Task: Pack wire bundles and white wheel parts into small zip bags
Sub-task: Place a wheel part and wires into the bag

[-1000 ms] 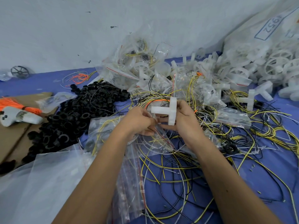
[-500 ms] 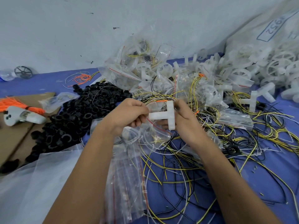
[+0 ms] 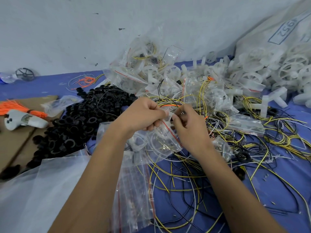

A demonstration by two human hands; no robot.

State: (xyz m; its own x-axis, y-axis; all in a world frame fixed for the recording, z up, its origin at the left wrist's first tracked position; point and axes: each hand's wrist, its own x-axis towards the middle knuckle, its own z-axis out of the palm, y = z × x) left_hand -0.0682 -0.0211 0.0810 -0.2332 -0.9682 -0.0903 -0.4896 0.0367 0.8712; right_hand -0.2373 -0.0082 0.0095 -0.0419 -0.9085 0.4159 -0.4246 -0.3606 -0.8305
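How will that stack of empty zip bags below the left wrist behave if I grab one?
The stack of empty zip bags looks thin and glossy, so probably floppy and slippery. The sheets overlap, so several may lift together. Wires lie against its edge and could drag along.

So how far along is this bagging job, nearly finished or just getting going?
Somewhere in the middle, I'd say. Done: a heap of filled bags sits by the wall. In hand: the left hand and right hand pinch the top of a small zip bag. Left: plenty of loose wires on the blue table, a pile of white wheels, and empty bags.
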